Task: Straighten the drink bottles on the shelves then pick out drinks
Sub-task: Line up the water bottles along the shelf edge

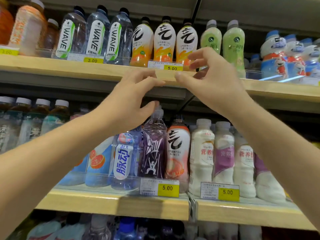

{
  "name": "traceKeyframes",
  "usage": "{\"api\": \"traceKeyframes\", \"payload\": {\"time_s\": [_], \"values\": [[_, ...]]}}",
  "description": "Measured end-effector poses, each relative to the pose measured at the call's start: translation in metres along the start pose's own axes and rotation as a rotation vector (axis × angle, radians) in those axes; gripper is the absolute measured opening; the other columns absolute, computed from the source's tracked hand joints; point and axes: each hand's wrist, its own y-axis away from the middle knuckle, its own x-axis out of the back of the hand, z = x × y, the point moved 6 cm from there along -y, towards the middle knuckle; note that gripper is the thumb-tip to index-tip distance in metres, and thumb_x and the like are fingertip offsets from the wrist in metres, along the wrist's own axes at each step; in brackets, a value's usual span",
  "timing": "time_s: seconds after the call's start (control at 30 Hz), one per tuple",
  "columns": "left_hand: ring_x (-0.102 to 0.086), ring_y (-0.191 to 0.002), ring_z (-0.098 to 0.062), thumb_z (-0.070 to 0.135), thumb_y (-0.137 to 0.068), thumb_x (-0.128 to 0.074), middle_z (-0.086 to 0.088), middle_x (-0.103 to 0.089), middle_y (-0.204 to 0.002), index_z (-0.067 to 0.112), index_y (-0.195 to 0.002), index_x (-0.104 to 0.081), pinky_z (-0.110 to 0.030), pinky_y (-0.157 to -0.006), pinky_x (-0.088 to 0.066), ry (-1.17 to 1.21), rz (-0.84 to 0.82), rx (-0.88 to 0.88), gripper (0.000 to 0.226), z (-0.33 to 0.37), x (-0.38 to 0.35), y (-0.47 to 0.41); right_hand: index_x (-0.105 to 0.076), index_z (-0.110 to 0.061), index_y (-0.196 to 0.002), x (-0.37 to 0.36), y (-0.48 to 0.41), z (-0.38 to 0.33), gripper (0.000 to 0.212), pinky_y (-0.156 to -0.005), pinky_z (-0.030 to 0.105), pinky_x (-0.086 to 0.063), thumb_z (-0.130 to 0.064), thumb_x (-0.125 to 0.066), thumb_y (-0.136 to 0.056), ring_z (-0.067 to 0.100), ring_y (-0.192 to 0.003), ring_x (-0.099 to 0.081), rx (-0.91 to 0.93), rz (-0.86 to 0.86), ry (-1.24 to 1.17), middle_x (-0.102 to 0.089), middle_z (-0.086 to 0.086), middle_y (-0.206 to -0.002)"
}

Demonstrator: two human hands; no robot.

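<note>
I see my left hand (pixel 131 99) and right hand (pixel 213 84) side by side before the upper shelf (pixel 52 64) edge; WAVE bottles (pixel 94 35) stand on it further left, lower shelf (pixel 103 205) beneath

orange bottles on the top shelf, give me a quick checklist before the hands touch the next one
1. Left hand free: ok, fingers spread, holding nothing.
2. Right hand free: ok, fingers loosely curved, nothing in them.
3. Orange bottles upright, labels forward: ok, all three.
4. Right fingers touching the rightmost orange bottle: cannot tell, they overlap its lower part.
5. Left thumb clear of the purple bottle cap: cannot tell, they look very close.
6. Green bottles facing forward: cannot tell, blurred.
</note>
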Motion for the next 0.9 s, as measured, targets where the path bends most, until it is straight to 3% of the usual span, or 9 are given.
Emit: {"api": "traceKeyframes", "payload": {"time_s": [0.13, 0.2, 0.33, 0.5, 0.7, 0.9], "values": [[-0.031, -0.137, -0.020, 0.031, -0.091, -0.064, 0.001, -0.041, -0.148, 0.028, -0.137, -0.054, -0.026, -0.109, -0.022, -0.001, -0.051, 0.013, 0.047, 0.003, -0.013, 0.041, -0.057, -0.028, -0.134, -0.022, 0.045, 0.006, 0.052, -0.078, 0.015, -0.048, -0.047, -0.075, -0.089, 0.004, -0.093, -0.064, -0.025, -0.096, -0.039, -0.062, -0.009, -0.117], [-0.037, -0.132, -0.023, 0.035, -0.090, -0.064, 0.000, -0.045, -0.144, 0.025, -0.135, -0.056, -0.027, -0.108, -0.026, -0.008, -0.099, 0.035, 0.047, 0.000, -0.020, 0.060, -0.057, -0.029, -0.135, -0.034, 0.066, 0.010, 0.054, -0.075, 0.009, -0.044, -0.048, -0.075, -0.087, 0.001, -0.093, -0.064, -0.044, -0.130, -0.030, -0.062, -0.009, -0.117], [-0.046, -0.126, -0.025, 0.038, -0.089, -0.064, -0.003, -0.051, -0.135, 0.019, -0.132, -0.058, -0.031, -0.107, -0.033, -0.014, -0.135, 0.095, 0.048, -0.012, -0.027, 0.091, -0.056, -0.029, -0.136, -0.057, 0.101, 0.017, 0.057, -0.079, 0.013, -0.045, -0.049, -0.074, -0.085, 0.003, -0.096, -0.063, -0.079, -0.205, -0.034, -0.063, -0.006, -0.119], [-0.046, -0.127, -0.020, 0.043, -0.089, -0.061, 0.000, -0.051, -0.131, 0.019, -0.131, -0.057, -0.037, -0.107, -0.040, -0.007, -0.130, 0.180, 0.048, -0.027, -0.032, 0.117, -0.055, -0.034, -0.135, -0.076, 0.125, 0.026, 0.056, -0.074, 0.007, -0.043, -0.050, -0.075, -0.085, -0.003, -0.092, -0.062, -0.125, -0.242, -0.058, -0.060, -0.011, -0.122], [-0.046, -0.126, -0.012, 0.043, -0.090, -0.061, 0.006, -0.043, -0.133, 0.022, -0.133, -0.051, -0.037, -0.101, -0.046, 0.080, -0.090, 0.261, 0.048, -0.036, -0.046, 0.134, -0.056, -0.036, -0.131, -0.108, 0.160, 0.026, 0.051, -0.077, 0.035, -0.058, -0.043, -0.077, -0.086, 0.007, -0.085, -0.064, -0.180, -0.275, -0.214, -0.059, -0.018, -0.112], [-0.041, -0.127, -0.014, 0.039, -0.091, -0.062, 0.002, -0.044, -0.135, 0.018, -0.135, -0.049, -0.024, -0.103, -0.033, 0.006, -0.014, 0.236, 0.051, -0.032, -0.047, 0.125, -0.062, -0.035, -0.121, -0.117, 0.191, 0.019, 0.033, -0.073, 0.031, -0.055, -0.041, -0.069, -0.090, 0.008, -0.089, -0.064, -0.069, -0.208, -0.175, -0.059, -0.021, -0.104]]}}
